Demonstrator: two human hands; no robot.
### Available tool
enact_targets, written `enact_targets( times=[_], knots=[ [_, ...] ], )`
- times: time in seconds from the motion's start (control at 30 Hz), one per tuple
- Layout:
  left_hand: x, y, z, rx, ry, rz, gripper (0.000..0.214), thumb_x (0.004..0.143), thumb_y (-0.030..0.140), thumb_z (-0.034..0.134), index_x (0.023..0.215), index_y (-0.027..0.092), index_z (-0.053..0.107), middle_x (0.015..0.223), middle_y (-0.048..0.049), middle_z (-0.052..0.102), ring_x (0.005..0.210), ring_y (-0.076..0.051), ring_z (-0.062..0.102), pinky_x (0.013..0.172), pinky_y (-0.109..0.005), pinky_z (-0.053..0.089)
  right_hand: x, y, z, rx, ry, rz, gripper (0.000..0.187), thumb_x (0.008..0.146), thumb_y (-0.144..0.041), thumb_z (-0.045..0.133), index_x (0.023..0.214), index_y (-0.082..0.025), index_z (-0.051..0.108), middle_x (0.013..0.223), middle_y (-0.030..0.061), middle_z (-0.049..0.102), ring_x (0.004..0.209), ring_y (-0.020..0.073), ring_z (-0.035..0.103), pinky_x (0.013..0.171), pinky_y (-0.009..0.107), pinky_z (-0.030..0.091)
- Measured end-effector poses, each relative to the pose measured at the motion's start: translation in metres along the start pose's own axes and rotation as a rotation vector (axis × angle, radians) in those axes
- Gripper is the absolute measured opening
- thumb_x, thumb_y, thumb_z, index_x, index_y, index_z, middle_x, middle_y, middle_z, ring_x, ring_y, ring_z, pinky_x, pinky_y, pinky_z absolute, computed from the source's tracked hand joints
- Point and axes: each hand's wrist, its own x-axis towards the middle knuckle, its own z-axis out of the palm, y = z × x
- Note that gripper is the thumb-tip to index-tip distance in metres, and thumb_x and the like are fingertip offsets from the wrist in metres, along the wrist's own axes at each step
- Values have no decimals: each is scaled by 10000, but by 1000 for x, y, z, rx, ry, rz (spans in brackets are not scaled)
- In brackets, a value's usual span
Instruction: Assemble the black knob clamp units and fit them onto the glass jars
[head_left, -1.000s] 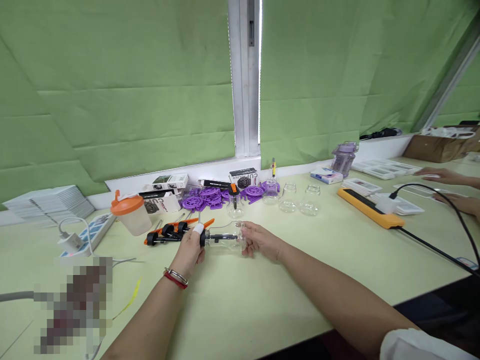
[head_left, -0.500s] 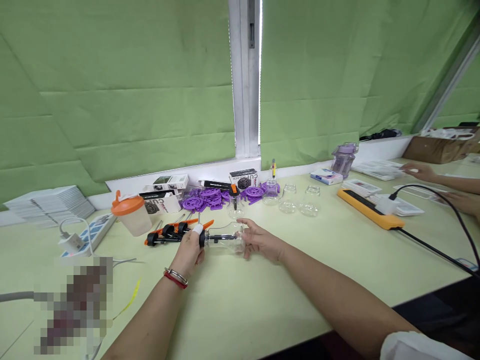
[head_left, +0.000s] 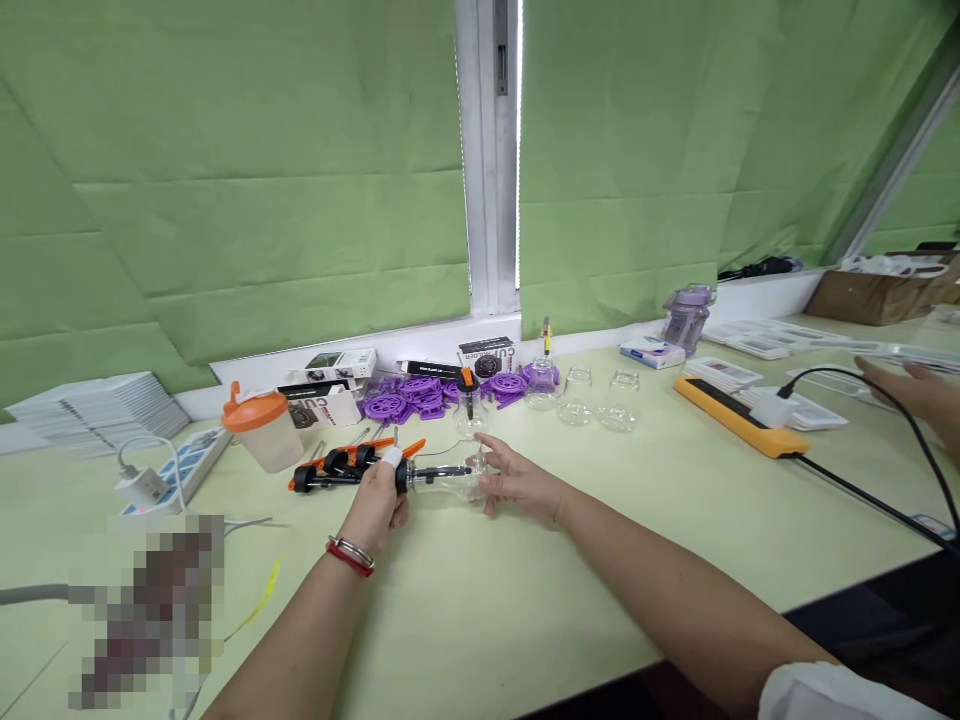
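Note:
Level above the table lies a clear glass bottle (head_left: 448, 488), with a black rod showing inside it. My left hand (head_left: 377, 495) is closed around its black stopper (head_left: 402, 476) at the neck end. At the other end, my right hand (head_left: 521, 484) has its fingers curved round the bottle's wide base. Left of the bottle are several black stoppers (head_left: 337, 463) with orange parts and thin rods. A similar glass bottle (head_left: 471, 415) with a black and orange top stands just behind. Farther right, clear glass bottles (head_left: 576, 408) stand on the table.
Purple plastic pieces (head_left: 412, 398) and small boxes (head_left: 326, 405) lie along the wall. An orange-lidded cup (head_left: 264, 430) and a white power strip (head_left: 187, 465) are left. Right are an orange power strip (head_left: 735, 420) with a black cable and a co-worker's hand (head_left: 911, 390).
The bottle stays between my hands with hardly any shift. At the far right, the co-worker's hands have moved from the white frames toward the right edge.

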Motion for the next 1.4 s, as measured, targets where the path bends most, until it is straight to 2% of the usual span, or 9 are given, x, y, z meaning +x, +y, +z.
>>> enact_targets(
  times=[0.2, 0.53, 0.63, 0.7, 0.77, 0.87, 0.97, 1.23, 1.4],
  knots=[
    [0, -2, 0, -14, -23, -17, 390, 786, 561, 469, 594, 236, 369, 360, 113, 234, 267, -71, 217, 307, -219, 175, 1, -2, -1, -42, 13, 13, 691, 753, -499, 676, 1307, -285, 324, 965, 33, 557, 628, 136, 654, 500, 243, 489],
    [-1, -3, 3, -5, -25, -15, 407, 793, 573, 472, 598, 239, 348, 363, 114, 233, 259, -77, 232, 298, -218, 183, 6, 5, -2, -35, 33, 97, 527, 813, -652, 488, 1054, -185, 448, 735, 29, 628, 467, 107, 571, 362, 191, 388],
    [-3, -3, 4, 5, -34, 1, 420, 787, 582, 477, 589, 240, 335, 369, 110, 239, 267, -73, 230, 296, -217, 180, 7, 6, -1, -31, 56, 129, 562, 829, -667, 435, 1095, -172, 450, 712, 31, 620, 450, 113, 562, 347, 194, 374],
    [-3, -4, 4, 16, -32, 16, 419, 788, 580, 474, 588, 241, 330, 375, 111, 239, 272, -71, 230, 296, -217, 184, 6, 5, 0, -11, 74, 134, 597, 837, -667, 419, 1166, -169, 446, 790, 60, 626, 507, 128, 597, 384, 212, 417],
    [-2, -4, 3, 25, -18, 33, 406, 790, 568, 475, 595, 241, 333, 383, 114, 244, 276, -70, 231, 297, -216, 190, 4, 4, 1, 31, 80, 104, 616, 836, -619, 484, 1284, -206, 397, 1018, 112, 606, 633, 145, 647, 484, 251, 493],
    [0, -5, 2, 27, -2, 29, 384, 791, 550, 473, 604, 242, 338, 384, 118, 248, 274, -70, 233, 299, -217, 193, 1, 2, -1, 52, 59, 18, 769, 785, -447, 663, 1418, -341, 239, 1383, 141, 363, 792, 159, 668, 637, 310, 535],
    [1, -7, 2, 20, -6, 21, 378, 795, 549, 463, 611, 244, 337, 370, 117, 250, 268, -74, 233, 297, -219, 202, 0, 0, -4, 2, 47, -23, 808, 764, -361, 697, 1424, -401, 233, 1433, 122, 263, 798, 150, 666, 638, 296, 522],
    [-1, -8, 4, 35, -21, 18, 399, 791, 581, 452, 619, 247, 317, 350, 115, 260, 257, -86, 251, 282, -227, 240, 5, 0, -4, 2, 87, 42, 688, 797, -425, 642, 1390, -316, 310, 1030, 42, 519, 580, 92, 609, 477, 223, 443],
    [-3, -6, 6, 80, -6, 61, 354, 790, 561, 466, 677, 235, 383, 363, 125, 272, 252, -84, 263, 278, -220, 231, 9, 8, -4, -28, 111, 126, 549, 857, -623, 432, 1193, -190, 468, 750, 19, 582, 478, 84, 522, 391, 184, 354]
  ],
)
